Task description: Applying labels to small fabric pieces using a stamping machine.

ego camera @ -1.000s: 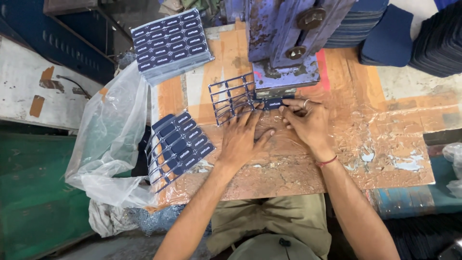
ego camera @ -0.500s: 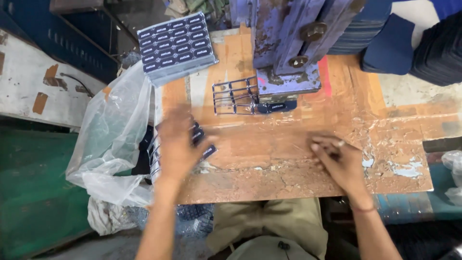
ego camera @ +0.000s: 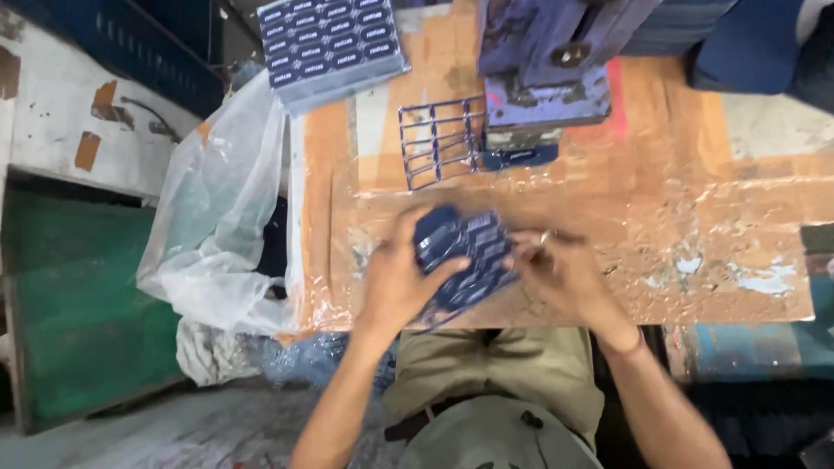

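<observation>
Both hands now have a grip on one dark blue sheet of small labelled pieces (ego camera: pixel 460 260), left hand (ego camera: pixel 395 282) curled round its left edge, right hand (ego camera: pixel 565 278) pinching the right side, though blur hides the fingers a bit. Half a second ago the left hand was out at the pile by the plastic bag (ego camera: pixel 217 226); now the sheet's over the table (ego camera: pixel 695 217), near the empty frame (ego camera: pixel 439 143) under the blue press (ego camera: pixel 543 78).
</observation>
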